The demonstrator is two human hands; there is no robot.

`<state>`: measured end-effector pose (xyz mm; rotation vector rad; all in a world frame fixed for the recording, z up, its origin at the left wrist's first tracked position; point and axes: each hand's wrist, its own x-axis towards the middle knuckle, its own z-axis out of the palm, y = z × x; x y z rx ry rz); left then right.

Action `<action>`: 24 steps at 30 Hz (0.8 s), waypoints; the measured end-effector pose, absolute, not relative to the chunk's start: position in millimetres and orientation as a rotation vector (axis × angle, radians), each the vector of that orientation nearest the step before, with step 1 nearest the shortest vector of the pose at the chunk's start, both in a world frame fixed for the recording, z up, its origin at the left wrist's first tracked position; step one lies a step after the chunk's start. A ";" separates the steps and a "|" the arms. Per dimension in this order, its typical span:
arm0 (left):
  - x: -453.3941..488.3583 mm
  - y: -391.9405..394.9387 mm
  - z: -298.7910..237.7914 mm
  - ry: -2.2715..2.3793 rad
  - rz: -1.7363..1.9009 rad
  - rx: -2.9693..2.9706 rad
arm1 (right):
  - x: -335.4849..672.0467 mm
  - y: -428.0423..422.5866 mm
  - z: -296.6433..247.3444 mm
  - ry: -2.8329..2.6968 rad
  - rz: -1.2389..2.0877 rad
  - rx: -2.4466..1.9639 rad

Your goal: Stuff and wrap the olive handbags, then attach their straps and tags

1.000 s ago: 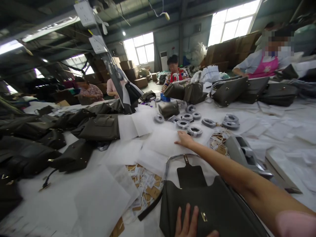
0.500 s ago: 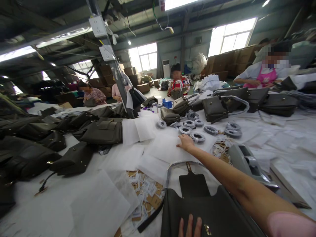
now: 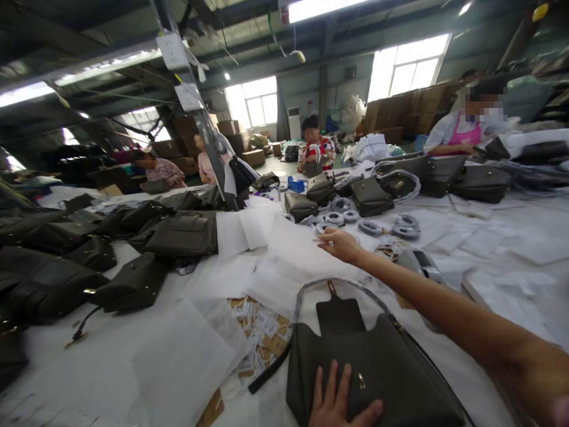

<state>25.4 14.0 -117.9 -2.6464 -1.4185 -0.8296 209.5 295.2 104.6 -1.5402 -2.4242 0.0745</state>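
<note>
A dark olive handbag [image 3: 391,367] lies in front of me, its strap looped upward in clear wrap and its flap tab [image 3: 340,316] folded back. My left hand [image 3: 340,397] rests flat on the bag's front with fingers spread, left of the small gold clasp [image 3: 361,381]. Farther out, my right hand [image 3: 340,244] has thumb and fingers closed at the right edge of a thin white paper sheet [image 3: 293,240]. Just beyond that hand are several wrapped coiled straps [image 3: 334,219]. Left of the bag lies a pile of brown and white hang tags [image 3: 262,335].
Many dark handbags [image 3: 182,234] cover the table's left side. More bags [image 3: 371,196] stand at the back right. A slanted metal post [image 3: 208,130] carries sockets. A grey tape dispenser [image 3: 420,264] sits under my right arm. Co-workers [image 3: 462,130] work around the table.
My right hand has moved slightly, its fingers closing at the sheet's edge. My left hand shows more fully on the bag. The view has shifted a little to the right.
</note>
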 end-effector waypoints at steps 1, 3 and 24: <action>22.4 12.4 -104.7 -1.176 -0.795 -2.743 | 218.5 275.1 110.4 -2.445 0.089 -1.473; 18.8 10.5 -79.7 -1.142 -0.622 -2.817 | 235.3 227.2 116.5 -2.529 0.132 -1.277; 23.0 -5.3 -66.6 -1.520 -0.330 -3.018 | 257.2 53.6 14.9 -2.826 0.606 -1.166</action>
